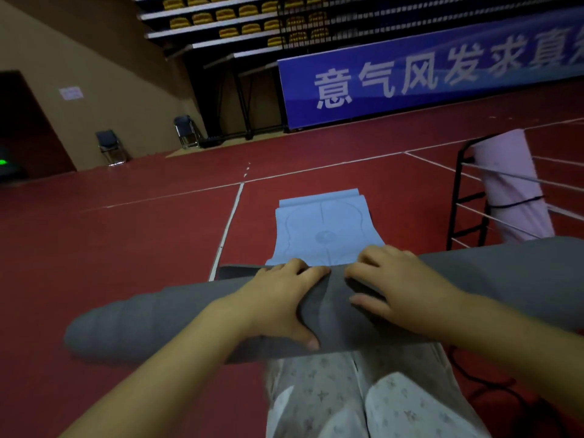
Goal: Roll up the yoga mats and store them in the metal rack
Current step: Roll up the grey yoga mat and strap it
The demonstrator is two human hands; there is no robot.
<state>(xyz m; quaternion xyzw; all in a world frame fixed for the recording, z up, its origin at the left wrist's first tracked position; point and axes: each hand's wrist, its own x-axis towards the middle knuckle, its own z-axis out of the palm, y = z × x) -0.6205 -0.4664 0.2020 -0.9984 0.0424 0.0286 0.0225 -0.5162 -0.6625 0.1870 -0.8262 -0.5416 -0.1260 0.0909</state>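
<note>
A grey yoga mat roll [158, 320] lies crosswise over my knees, wide as the frame. My left hand [281, 298] grips its middle, fingers over the top and thumb at the near side. My right hand [398, 286] holds the roll just to the right, fingers curled over its far edge, thumb on the loose flap. Beyond the roll a light blue yoga mat [325, 229] lies flat on the red floor. At the right stands the black metal rack [467, 197] with a rolled pink mat [508, 184] upright in it.
Red sports floor [126, 235] with white lines spreads all around. Two folding chairs [110, 147] stand by the far wall at left. A blue banner [410, 80] runs along the back under tiered seating. A black cord [493, 384] lies on the floor near my right knee.
</note>
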